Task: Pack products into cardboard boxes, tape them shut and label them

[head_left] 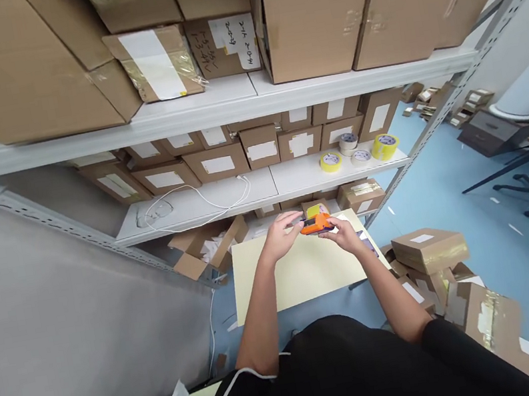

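Gripping an orange device [316, 224] in the right hand [344, 235], with the left hand [281, 237] open beside it. Hemmed in by a shelf [297, 177] beyond both, an open carton [231, 241] leftward and boxes [430, 251] rightward.

Both arms [260, 307] extended. Left hand [279, 239] left of orange device [318, 223], fingers [290, 215] straight; right hand [346, 237] gripping its right end.

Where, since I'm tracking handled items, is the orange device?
In the head view, the orange handheld device is just below and right of centre, in the right hand over the cream tabletop, with the left hand close beside it.
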Demonstrator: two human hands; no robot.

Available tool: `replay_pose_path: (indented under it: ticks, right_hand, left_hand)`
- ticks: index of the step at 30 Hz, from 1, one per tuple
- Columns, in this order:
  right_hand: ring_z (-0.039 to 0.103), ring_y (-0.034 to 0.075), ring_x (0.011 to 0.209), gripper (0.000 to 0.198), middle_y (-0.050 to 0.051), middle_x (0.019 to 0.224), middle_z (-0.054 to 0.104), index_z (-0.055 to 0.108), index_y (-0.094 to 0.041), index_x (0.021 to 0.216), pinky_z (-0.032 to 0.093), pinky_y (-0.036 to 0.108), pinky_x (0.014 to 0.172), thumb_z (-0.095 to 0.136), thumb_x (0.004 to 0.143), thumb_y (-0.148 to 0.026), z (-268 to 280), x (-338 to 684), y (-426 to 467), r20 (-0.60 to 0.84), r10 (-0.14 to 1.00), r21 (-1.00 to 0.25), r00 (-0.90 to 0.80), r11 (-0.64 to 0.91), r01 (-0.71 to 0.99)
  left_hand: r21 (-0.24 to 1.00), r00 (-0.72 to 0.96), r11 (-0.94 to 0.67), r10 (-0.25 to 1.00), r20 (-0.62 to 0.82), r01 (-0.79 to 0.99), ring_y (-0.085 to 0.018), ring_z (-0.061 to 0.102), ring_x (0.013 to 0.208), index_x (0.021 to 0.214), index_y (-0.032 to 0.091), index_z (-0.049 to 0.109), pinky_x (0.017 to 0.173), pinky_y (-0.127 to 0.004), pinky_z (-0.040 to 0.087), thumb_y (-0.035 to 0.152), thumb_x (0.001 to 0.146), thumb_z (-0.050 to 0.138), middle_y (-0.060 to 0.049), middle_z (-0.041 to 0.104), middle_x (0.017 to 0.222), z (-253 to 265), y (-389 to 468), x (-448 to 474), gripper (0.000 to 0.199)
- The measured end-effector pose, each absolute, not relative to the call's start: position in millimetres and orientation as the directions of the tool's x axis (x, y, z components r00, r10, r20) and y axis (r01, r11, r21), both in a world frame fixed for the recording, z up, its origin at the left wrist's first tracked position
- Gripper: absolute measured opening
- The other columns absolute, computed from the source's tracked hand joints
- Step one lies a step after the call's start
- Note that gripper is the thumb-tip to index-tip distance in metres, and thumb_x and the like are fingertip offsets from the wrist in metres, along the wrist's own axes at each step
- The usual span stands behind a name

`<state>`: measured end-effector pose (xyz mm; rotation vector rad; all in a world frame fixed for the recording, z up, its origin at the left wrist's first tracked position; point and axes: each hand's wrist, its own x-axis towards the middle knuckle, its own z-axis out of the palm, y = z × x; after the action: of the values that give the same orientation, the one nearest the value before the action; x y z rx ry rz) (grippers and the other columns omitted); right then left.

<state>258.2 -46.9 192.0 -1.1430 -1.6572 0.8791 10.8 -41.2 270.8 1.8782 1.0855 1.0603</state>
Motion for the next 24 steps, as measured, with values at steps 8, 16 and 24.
replay_pose_path:
  ticks: [8, 16, 24]
  right_hand:
    - [0.071, 0.029, 0.109, 0.036, 0.011, 0.112, 0.077, 0.077, -0.025, 0.097, 0.056, 0.046, 0.102, 0.08, 0.083, -0.058, 191, 250, -58, 0.382, 0.904, -0.834, -0.19, 0.426, 0.352]
    - [0.071, 0.031, 0.103, 0.038, 0.01, 0.102, 0.078, 0.079, -0.024, 0.097, 0.053, 0.05, 0.108, 0.082, 0.081, -0.059, 200, 246, -74, 0.33, 0.926, -0.839, -0.183, 0.377, 0.392]
    - [0.069, 0.035, 0.116, 0.048, 0.012, 0.112, 0.079, 0.08, -0.026, 0.103, 0.051, 0.052, 0.108, 0.085, 0.075, -0.065, 196, 255, -46, 0.381, 0.907, -0.836, -0.18, 0.421, 0.352]
  left_hand:
    - [0.828, 0.425, -0.493, 0.832, 0.357, 0.269, -0.025, 0.067, 0.11, 0.099, 0.028, 0.084, 0.101, -0.042, 0.054, 0.043, 0.096, 0.069, -0.006, 0.079, 0.107, 283, -59, -9, 0.022]
    - [0.788, 0.372, -0.525, 0.836, 0.404, 0.322, -0.025, 0.069, 0.097, 0.1, 0.028, 0.085, 0.091, -0.04, 0.055, 0.046, 0.101, 0.06, -0.008, 0.078, 0.1, 274, -65, -11, 0.03]
    - [0.568, 0.362, -0.661, 0.748, 0.557, 0.491, -0.022, 0.064, 0.088, 0.098, 0.024, 0.079, 0.082, -0.034, 0.052, 0.034, 0.108, 0.044, -0.008, 0.069, 0.09, 292, -59, 9, 0.038]
